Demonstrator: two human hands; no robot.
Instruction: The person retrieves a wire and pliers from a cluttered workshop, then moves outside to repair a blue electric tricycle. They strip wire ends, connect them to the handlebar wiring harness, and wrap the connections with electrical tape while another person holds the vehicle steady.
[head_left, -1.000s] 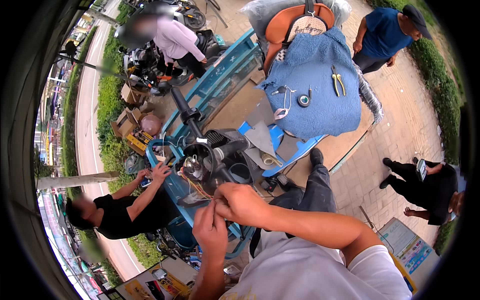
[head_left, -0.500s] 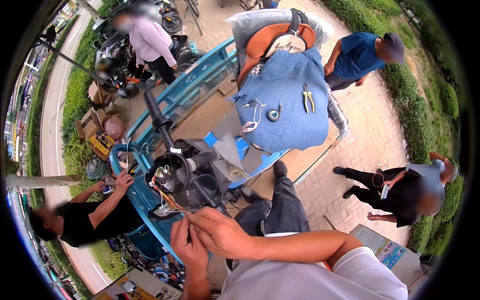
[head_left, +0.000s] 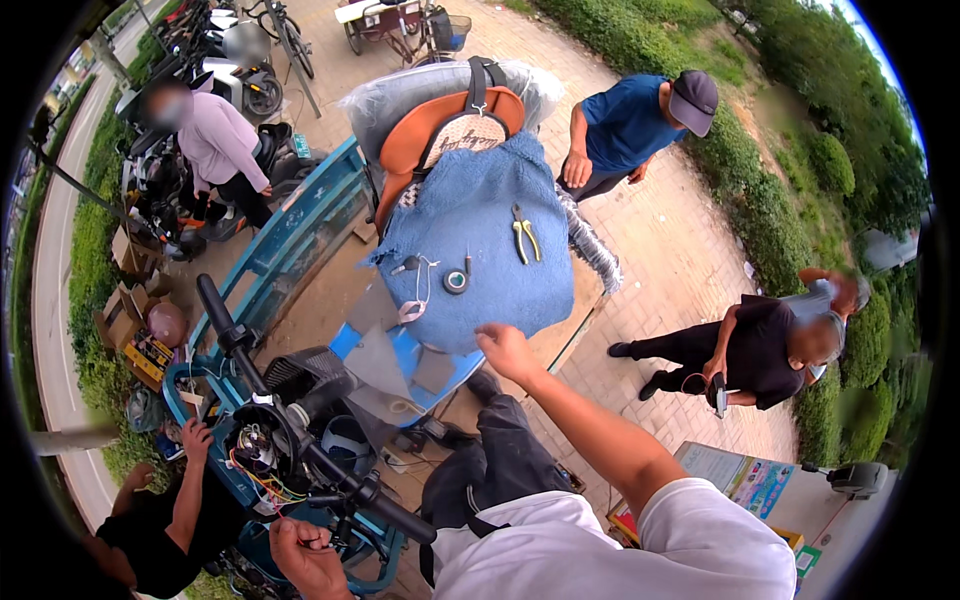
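Observation:
My left hand (head_left: pixel 306 557) is closed around the end of a thin wire (head_left: pixel 285 505) at the lower left. That wire belongs to a bundle of coloured wires (head_left: pixel 262 478) spilling from the opened front of a black handlebar assembly (head_left: pixel 300 432). My right hand (head_left: pixel 508 352) hangs over the near edge of a blue towel (head_left: pixel 490 205), its fingers mostly hidden by the hand. On the towel lie a roll of black tape (head_left: pixel 456 282), pliers (head_left: pixel 525 237) with yellow-green handles, and a white cord (head_left: pixel 424 285) with a small dark piece.
The towel covers an orange-brown seat (head_left: pixel 400 150) on a blue cargo tricycle (head_left: pixel 310 220). A person in black (head_left: pixel 170 520) works at the left. Others stand at the right (head_left: pixel 755 350), far right (head_left: pixel 625 125) and far left (head_left: pixel 220 150). Cardboard boxes (head_left: pixel 125 310) sit beyond the frame.
My hands have parted: the right one has moved away to the towel's edge, while the left stays by the wires. The view has shifted, showing more of the handlebar.

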